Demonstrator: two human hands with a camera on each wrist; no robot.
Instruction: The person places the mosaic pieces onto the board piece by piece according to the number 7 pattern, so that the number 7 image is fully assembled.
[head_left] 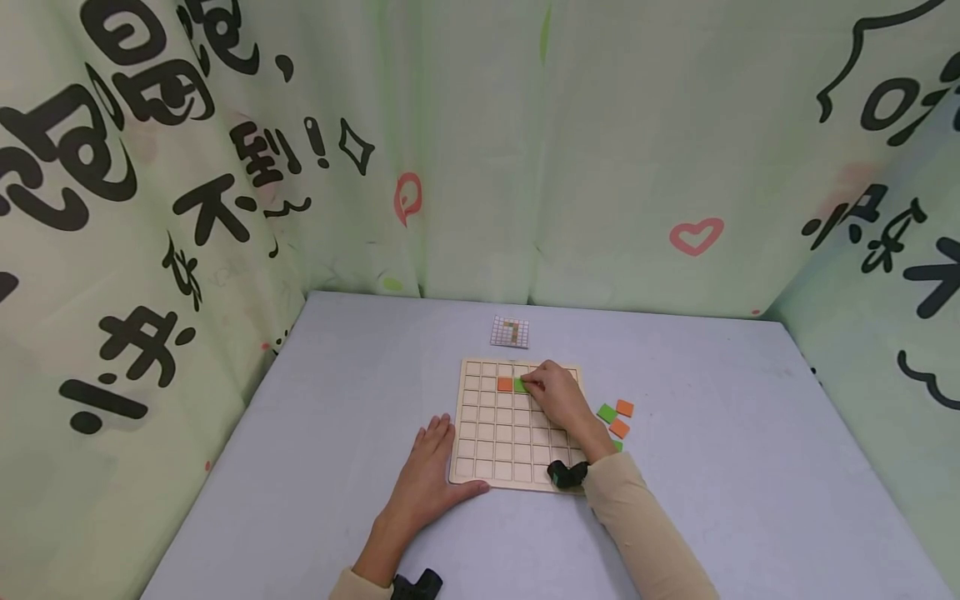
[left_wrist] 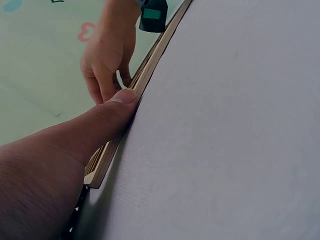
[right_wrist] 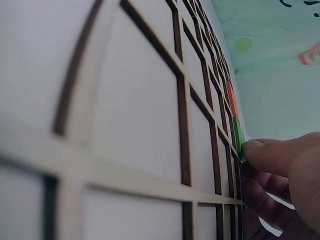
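Observation:
A pale wooden grid board (head_left: 495, 452) lies on the table, divided into square cells. An orange square tile (head_left: 505, 384) sits in a cell of its second row from the far edge. Beside it on the right is a green square tile (head_left: 519, 386), which my right hand (head_left: 557, 398) pinches at its right side. In the right wrist view, the thumb touches the end of that green tile (right_wrist: 237, 134). My left hand (head_left: 429, 477) rests flat at the board's near left corner, fingers straight along the left edge and thumb on the front edge.
Loose green tiles (head_left: 607, 413) and orange tiles (head_left: 619, 428) lie right of the board, one partly behind the right wrist. Beyond the far edge is a small card (head_left: 510, 332) with a printed grid pattern. Printed curtains (head_left: 592, 167) enclose the white table (head_left: 750, 467).

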